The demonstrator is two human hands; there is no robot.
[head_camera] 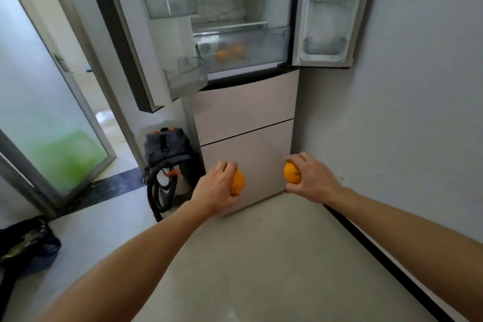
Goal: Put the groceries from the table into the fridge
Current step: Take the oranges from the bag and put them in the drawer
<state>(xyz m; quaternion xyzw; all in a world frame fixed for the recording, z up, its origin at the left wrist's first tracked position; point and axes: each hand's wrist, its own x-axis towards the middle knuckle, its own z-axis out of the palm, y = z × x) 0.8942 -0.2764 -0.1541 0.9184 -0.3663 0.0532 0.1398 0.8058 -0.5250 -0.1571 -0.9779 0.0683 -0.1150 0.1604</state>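
The fridge (245, 110) stands ahead with both upper doors swung open. Its clear crisper drawer (264, 44) holds oranges (230, 52) seen through the plastic. My left hand (217, 188) grips an orange (238, 182) in front of the lower drawers. My right hand (311, 178) grips a second orange (292, 173), level with the left one and a little apart. Both hands are held low, well below the open compartment. The table is out of view.
A vacuum cleaner (170, 162) with a black hose stands on the floor left of the fridge. The open left door (136, 42) juts toward me. A frosted glass door (44, 112) is at left, a dark bag (28, 246) lower left, a wall (418, 112) at right.
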